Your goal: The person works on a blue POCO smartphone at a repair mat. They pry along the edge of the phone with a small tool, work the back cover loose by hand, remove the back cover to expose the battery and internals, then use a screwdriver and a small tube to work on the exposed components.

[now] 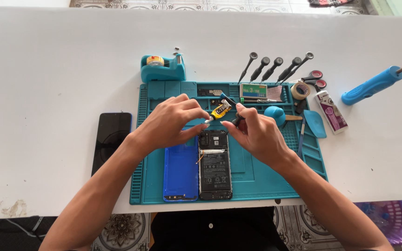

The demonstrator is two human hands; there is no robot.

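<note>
Small yellow glue tube [221, 110], black-capped, tilted over opened phone [215, 165]; left hand [170, 123] fingers pinched on tube, right hand [254, 132] pinched on its cap.

Both forearms angle in from below, wrists bent; left hand [170, 122] and right hand [252, 132] nearly meet. Fingertips pinched on both.
</note>
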